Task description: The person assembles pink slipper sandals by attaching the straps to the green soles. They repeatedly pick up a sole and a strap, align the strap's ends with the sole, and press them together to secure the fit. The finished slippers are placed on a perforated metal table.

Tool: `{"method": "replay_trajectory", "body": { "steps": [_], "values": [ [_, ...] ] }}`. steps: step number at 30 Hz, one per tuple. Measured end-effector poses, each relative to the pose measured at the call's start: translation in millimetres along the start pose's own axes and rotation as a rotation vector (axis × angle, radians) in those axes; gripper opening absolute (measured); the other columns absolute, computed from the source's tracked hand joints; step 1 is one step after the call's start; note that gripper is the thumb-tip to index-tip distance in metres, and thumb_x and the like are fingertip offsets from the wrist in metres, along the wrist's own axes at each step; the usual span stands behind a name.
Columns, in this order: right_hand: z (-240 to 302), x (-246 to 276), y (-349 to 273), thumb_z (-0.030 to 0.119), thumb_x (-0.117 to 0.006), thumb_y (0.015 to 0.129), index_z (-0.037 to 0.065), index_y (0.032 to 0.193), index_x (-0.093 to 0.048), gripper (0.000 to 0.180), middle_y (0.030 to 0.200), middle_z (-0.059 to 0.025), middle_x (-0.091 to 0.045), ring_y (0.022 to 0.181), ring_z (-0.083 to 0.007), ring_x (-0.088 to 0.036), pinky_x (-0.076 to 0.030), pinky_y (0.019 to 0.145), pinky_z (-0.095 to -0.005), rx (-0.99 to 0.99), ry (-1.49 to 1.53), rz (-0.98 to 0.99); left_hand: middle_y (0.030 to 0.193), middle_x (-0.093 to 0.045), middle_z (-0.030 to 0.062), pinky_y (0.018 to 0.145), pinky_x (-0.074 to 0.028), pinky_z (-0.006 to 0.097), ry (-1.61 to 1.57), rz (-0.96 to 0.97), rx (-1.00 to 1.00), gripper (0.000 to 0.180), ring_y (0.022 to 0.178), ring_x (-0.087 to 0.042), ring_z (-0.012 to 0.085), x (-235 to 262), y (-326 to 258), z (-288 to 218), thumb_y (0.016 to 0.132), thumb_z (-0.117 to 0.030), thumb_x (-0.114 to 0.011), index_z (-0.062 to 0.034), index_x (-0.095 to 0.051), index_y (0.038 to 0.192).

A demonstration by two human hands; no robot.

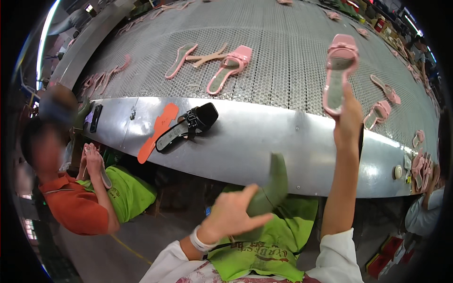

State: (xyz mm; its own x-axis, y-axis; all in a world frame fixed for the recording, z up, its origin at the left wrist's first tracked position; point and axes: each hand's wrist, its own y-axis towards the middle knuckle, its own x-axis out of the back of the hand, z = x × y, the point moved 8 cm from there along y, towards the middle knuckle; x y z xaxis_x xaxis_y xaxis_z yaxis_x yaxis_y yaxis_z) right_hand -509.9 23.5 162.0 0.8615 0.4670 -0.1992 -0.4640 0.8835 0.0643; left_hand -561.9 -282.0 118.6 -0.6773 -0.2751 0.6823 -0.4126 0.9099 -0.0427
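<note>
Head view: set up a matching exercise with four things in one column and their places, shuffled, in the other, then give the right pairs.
Things:
1. pink sandal
2. black sandal
3. orange insole
4. green shoe last

Places:
A. lying flat on the metal ledge, beside the black sandal
B. held up in the right hand
C. held in the left hand, over the green apron
D. resting on the metal ledge, strap end to the right

Pairs: 1-B, 2-D, 3-A, 4-C
</note>
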Motion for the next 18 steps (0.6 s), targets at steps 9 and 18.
{"method": "replay_trajectory", "body": {
  "steps": [9,18],
  "values": [
    [-107,-3,35,0.017,-0.069,0.087,0.000,0.100,-0.059,0.024,0.091,-0.0049,-0.060,0.076,-0.0102,-0.056,-0.044,0.064,-0.0245,0.275,-0.210,-0.325,0.062,-0.062,0.0153,0.057,-0.050,0.044,0.649,-0.043,0.018,0.047,0.055,-0.062,0.0354,59,85,29,0.075,-0.039,-0.073,-0.0025,-0.059,0.102],
    [-114,-25,32,0.014,-0.063,0.091,0.001,0.080,-0.057,0.018,0.066,-0.0008,-0.060,0.055,-0.0042,-0.049,-0.037,0.049,-0.0220,0.207,-0.242,-0.240,0.095,-0.066,0.0234,0.082,-0.050,0.044,0.647,-0.240,-0.032,0.035,0.097,-0.062,0.0378,170,307,139,0.072,-0.008,-0.059,0.0014,-0.061,0.106]
  ]
}}
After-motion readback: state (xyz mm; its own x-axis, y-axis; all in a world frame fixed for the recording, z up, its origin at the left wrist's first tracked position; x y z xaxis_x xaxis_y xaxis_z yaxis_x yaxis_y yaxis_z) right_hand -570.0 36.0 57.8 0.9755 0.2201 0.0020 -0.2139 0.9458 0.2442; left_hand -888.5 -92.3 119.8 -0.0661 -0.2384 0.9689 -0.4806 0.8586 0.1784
